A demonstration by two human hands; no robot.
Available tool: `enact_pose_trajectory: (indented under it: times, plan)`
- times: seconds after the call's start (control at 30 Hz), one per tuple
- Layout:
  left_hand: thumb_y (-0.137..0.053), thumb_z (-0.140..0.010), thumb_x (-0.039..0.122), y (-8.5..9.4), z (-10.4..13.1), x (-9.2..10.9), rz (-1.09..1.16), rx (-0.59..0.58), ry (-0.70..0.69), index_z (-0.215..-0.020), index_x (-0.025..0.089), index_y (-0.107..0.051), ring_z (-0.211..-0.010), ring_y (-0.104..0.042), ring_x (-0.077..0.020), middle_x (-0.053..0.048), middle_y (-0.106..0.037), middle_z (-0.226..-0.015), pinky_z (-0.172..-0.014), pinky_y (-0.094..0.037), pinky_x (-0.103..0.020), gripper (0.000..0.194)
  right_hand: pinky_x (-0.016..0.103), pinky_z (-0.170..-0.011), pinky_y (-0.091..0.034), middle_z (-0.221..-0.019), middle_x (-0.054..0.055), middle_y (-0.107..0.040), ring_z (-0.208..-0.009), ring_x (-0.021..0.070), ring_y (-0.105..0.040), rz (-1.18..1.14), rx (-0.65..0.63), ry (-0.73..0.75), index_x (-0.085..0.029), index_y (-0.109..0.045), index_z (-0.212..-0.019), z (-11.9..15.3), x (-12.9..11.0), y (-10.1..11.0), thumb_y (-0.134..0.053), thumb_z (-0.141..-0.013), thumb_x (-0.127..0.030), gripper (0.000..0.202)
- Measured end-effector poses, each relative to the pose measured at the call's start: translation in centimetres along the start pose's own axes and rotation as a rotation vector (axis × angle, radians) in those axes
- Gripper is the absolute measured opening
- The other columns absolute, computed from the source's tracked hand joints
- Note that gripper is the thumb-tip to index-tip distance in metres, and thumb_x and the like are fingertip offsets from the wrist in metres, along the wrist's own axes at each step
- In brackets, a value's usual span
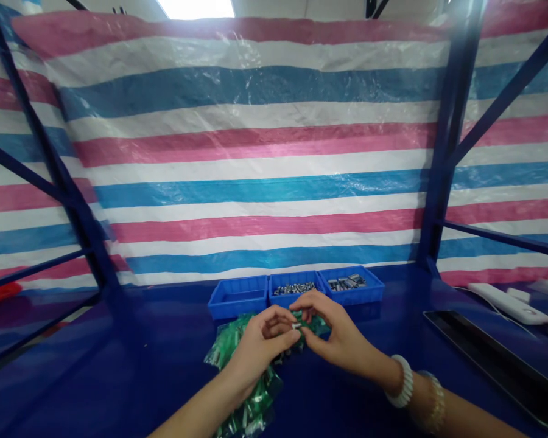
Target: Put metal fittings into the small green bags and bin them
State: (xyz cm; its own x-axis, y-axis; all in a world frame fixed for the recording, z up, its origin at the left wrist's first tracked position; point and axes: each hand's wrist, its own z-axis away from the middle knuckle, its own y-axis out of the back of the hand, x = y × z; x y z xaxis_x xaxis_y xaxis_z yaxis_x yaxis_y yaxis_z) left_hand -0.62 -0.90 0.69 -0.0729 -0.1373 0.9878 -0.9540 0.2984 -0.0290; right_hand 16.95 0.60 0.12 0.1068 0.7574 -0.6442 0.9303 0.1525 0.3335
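Observation:
In front of the blue bins, my left hand is pinched, with a small silvery piece at its thumb and fingertips. My right hand faces it with thumb and fingers curled together; what they grip is too small to make out. Small clear bags with green contents lie heaped under and beside my left hand and spread toward the front. More green bagging shows behind my right fingers. Small dark pieces lie below the fingertips, partly hidden.
Three blue bins stand in a row: a left bin, a middle bin with small metal parts, a right bin with longer metal pieces. A dark flat panel and white power strip lie right. Blue posts frame the table.

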Motion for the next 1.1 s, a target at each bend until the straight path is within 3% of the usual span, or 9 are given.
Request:
enact_pose_trajectory:
  times: [0.07,0.17,0.27,0.4,0.5,0.67,0.87,1.1]
  plan:
    - [-0.077,-0.068,0.022,-0.1,0.0,0.1,-0.079,0.034,-0.081,-0.08,0.017,-0.062,-0.072,-0.059,-0.0126,0.0,-0.063,-0.078,-0.063,-0.044,-0.023,0.02,0.03,-0.069,-0.049,-0.094,0.004,-0.059,-0.077,0.0152,-0.057,-0.105,0.026,-0.145,-0.02,-0.059,-0.107,0.0,0.4,-0.1,-0.059,-0.074,-0.01,0.035]
    - [-0.074,-0.067,0.018,-0.2,0.0,0.1,-0.128,0.045,-0.163,-0.075,0.017,-0.06,-0.067,-0.057,-0.0121,0.002,-0.06,-0.074,-0.062,-0.045,-0.024,0.016,0.026,-0.059,-0.046,-0.072,0.001,-0.059,-0.063,0.0124,-0.055,-0.337,-0.073,-0.384,-0.017,-0.062,-0.086,0.0,1.2,-0.4,-0.059,-0.082,-0.027,0.011]
    - [-0.072,-0.068,0.017,-0.2,0.0,0.1,-0.155,0.056,-0.193,-0.074,0.017,-0.06,-0.066,-0.056,-0.0124,0.002,-0.057,-0.071,-0.064,-0.048,-0.026,0.013,0.024,-0.055,-0.042,-0.06,-0.002,-0.055,-0.054,0.0096,-0.052,-0.539,-0.155,-0.518,-0.015,-0.062,-0.073,0.1,1.4,-0.7,-0.06,-0.084,-0.041,0.028]
    - [-0.07,-0.07,0.017,-0.2,0.1,0.2,-0.194,0.053,-0.231,-0.075,0.017,-0.063,-0.072,-0.059,-0.0148,0.0,-0.059,-0.075,-0.069,-0.05,-0.03,0.008,0.023,-0.057,-0.041,-0.066,-0.001,-0.058,-0.057,0.0086,-0.052,-0.718,-0.15,-0.599,-0.013,-0.063,-0.075,0.1,0.7,-0.8,-0.07,-0.078,-0.043,0.031]
    - [-0.07,-0.07,0.017,-0.2,0.1,0.2,-0.212,0.056,-0.269,-0.076,0.017,-0.065,-0.074,-0.059,-0.0153,-0.001,-0.059,-0.078,-0.073,-0.051,-0.032,0.007,0.023,-0.057,-0.041,-0.065,-0.001,-0.057,-0.058,0.0083,-0.052,-0.749,-0.138,-0.613,-0.014,-0.063,-0.073,0.0,0.6,-0.8,-0.071,-0.077,-0.035,0.024]
    - [-0.071,-0.068,0.016,-0.3,0.0,0.0,-0.169,0.093,-0.219,-0.088,0.018,-0.063,-0.073,-0.06,-0.0158,-0.001,-0.062,-0.077,-0.071,-0.052,-0.032,0.021,0.022,-0.056,-0.042,-0.067,-0.001,-0.061,-0.057,0.0086,-0.053,-0.644,-0.093,-0.523,-0.016,-0.068,-0.081,0.1,1.6,-0.8,-0.074,-0.073,-0.026,0.014]
    - [-0.07,-0.067,0.016,-0.3,0.0,-0.4,-0.145,0.123,-0.264,-0.082,0.018,-0.062,-0.07,-0.061,-0.0149,-0.002,-0.064,-0.076,-0.068,-0.052,-0.03,0.017,0.023,-0.055,-0.044,-0.072,-0.001,-0.062,-0.062,0.0098,-0.054,-0.501,-0.103,-0.405,-0.018,-0.067,-0.078,0.0,1.8,-0.6,-0.073,-0.07,-0.019,0.01]
    - [-0.069,-0.071,0.018,-0.6,0.5,0.3,-0.202,0.149,-0.334,-0.081,0.018,-0.064,-0.072,-0.064,-0.016,-0.003,-0.066,-0.079,-0.072,-0.055,-0.031,0.011,0.021,-0.056,-0.044,-0.075,0.0,-0.066,-0.061,0.0091,-0.058,-0.661,-0.119,-0.482,-0.016,-0.065,-0.079,0.1,2.2,-0.7,-0.078,-0.066,-0.019,0.018]
